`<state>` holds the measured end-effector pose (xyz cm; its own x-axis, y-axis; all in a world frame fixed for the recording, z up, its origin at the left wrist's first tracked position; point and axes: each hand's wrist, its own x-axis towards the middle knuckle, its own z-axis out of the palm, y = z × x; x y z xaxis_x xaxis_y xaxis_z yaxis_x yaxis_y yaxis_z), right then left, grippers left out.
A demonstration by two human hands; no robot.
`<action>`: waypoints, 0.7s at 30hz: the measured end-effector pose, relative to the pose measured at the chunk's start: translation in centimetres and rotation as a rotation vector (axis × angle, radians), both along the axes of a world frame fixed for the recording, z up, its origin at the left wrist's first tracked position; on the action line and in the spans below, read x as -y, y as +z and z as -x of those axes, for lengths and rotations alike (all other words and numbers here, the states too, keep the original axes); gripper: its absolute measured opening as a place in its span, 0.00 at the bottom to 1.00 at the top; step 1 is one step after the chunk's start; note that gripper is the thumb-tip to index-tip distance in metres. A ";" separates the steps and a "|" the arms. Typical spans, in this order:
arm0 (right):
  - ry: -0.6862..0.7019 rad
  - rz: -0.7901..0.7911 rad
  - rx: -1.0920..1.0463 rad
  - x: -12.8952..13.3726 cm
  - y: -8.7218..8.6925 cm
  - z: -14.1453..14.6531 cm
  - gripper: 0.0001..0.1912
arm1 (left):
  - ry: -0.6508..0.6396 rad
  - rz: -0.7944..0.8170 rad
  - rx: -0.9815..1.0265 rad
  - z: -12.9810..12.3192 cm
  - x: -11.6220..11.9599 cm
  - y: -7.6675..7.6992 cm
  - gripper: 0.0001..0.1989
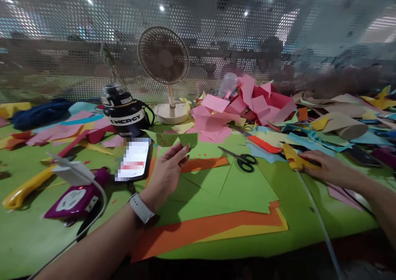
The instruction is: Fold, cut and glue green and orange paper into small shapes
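My left hand (173,164), with a grey watch on the wrist, pinches the lower edge of a green paper piece (185,139) that has small orange dots on it. My right hand (318,164) is closed round a yellow glue gun (293,157) at the right, its glue stick or cord (317,216) trailing toward the front edge. Between the hands, black-handled scissors (246,162) lie on stacked green sheets (244,189). An orange strip (207,163) lies just beyond my left hand, and orange sheets (216,226) stick out below the green ones.
Left of my left hand are a lit phone (133,159), a purple power bank (74,201) with a white plug and cable, and a black bottle (125,117). A fan (165,59) and heaped pink paper (262,102) stand behind. Paper scraps (340,127) cover the right.
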<state>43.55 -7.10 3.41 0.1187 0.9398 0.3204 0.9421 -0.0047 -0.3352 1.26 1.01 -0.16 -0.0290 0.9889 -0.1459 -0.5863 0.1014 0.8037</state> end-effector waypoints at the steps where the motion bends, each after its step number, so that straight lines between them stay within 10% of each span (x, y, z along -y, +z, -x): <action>1: 0.002 0.039 0.011 0.0 0.2 0.0 0.09 | 0.000 -0.002 -0.002 0.0 0.0 0.0 0.10; 5: 0.061 0.060 0.075 -0.6 1.5 2.7 0.19 | 0.012 -0.005 0.028 0.0 0.1 0.1 0.07; 14: 0.566 0.306 0.103 -5.2 -0.4 19.9 0.35 | 0.027 0.015 0.035 0.2 -0.1 0.0 0.07; 21: 0.651 0.254 0.235 -7.8 -2.6 23.7 0.37 | 0.018 0.040 0.050 0.1 0.0 -0.1 0.06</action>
<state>19.90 0.71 0.82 -0.5334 0.8453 0.0319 0.8276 0.5293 -0.1866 1.15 1.04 -0.25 -0.0387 0.9815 -0.1873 -0.6275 0.1220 0.7690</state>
